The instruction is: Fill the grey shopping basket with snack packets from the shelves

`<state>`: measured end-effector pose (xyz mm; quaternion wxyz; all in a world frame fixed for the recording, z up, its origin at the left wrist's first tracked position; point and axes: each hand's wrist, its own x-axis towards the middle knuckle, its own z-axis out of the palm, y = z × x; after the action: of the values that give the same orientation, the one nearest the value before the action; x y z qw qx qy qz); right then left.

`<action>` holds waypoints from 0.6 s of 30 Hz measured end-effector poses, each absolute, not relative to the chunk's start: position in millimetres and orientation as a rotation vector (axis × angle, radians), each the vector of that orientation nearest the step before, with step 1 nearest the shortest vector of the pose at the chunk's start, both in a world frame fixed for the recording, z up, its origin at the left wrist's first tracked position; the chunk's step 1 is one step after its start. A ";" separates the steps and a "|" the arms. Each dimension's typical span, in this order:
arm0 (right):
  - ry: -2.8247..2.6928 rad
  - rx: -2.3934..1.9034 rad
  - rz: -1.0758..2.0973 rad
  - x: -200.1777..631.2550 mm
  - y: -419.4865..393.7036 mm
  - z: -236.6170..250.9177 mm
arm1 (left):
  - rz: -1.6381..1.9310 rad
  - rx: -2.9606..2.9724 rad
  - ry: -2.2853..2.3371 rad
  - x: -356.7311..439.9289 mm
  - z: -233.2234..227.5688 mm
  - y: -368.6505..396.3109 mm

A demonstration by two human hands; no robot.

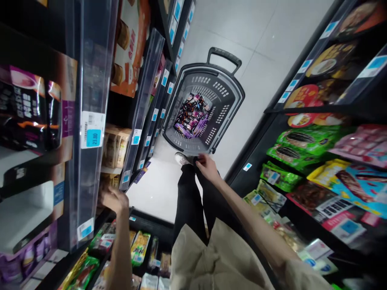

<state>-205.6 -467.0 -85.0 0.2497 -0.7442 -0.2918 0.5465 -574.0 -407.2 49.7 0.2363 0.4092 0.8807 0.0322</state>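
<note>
Basket stands on the aisle floor just beyond the person's feet, right hand at its near rim. Fingers curl down over the rim's edge, so that grip reads as closed on the basket, likely steadying it or keeping it in tow; the exact finger hold is hidden from this angle.

Nearest to me: left hand, raised toward the shelf edge on that side. Fingers loosely spread, nothing between them; grip open, empty, hovering close to the boxed goods behind the clear rail. Whether it touches the shelf I cannot tell. Below that hand, bagged snacks lie in a low bin, within reach but untouched.

Past the right grip: inside the basket, a heap of small purple and dark packets sits on the bottom, settled in the middle. Basket tilts away, its pull handle extended on the far side, well apart from the hand, which suggests it is parked.

Off to the right of the right arm: shelves of green and yellow snack bags, price tags in blue along the rails on both sides.
</note>
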 end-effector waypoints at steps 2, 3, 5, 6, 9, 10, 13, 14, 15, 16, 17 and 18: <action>-1.020 -2.068 1.388 -192.3 -433.1 -118.3 | 0.209 1.307 2.544 -541.3 34.0 -439.6; -1.140 -2.090 1.339 -185.6 -415.9 -137.0 | 0.241 1.346 2.442 -520.7 20.6 -453.4; -1.331 -2.129 1.272 -172.4 -381.7 -179.5 | 0.237 1.234 2.174 -475.6 -17.5 -470.1; -1.404 -2.148 1.251 -166.0 -364.8 -203.3 | 0.249 1.111 2.102 -452.9 -41.1 -471.8; -1.577 -2.187 1.213 -148.5 -316.5 -285.0 | 0.330 0.715 2.003 -394.4 -119.6 -454.7; -1.626 -2.190 1.207 -143.6 -301.9 -314.9 | 0.381 0.633 1.996 -379.6 -145.1 -445.1; -1.752 -2.179 1.239 -136.8 -268.7 -404.7 | 0.506 0.593 2.070 -349.6 -209.6 -420.6; -1.780 -2.184 1.264 -138.4 -263.0 -431.8 | 0.510 0.616 2.138 -343.5 -225.7 -416.3; -1.799 -2.195 1.287 -142.3 -260.6 -455.8 | 0.497 0.644 2.221 -338.7 -238.7 -414.4; -1.812 -2.206 1.305 -148.3 -261.6 -475.9 | 0.471 0.671 2.305 -335.0 -249.0 -414.6; -1.817 -2.220 1.317 -156.2 -265.5 -491.6 | 0.442 0.697 2.383 -332.2 -256.6 -416.5; -1.817 -2.235 1.322 -165.3 -271.4 -502.6 | 0.415 0.723 2.441 -330.2 -262.0 -419.5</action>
<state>-165.3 -271.4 -502.6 -0.0141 -0.7051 -0.5733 0.4172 -330.2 -419.5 -262.0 0.2773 0.2692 0.9092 0.1547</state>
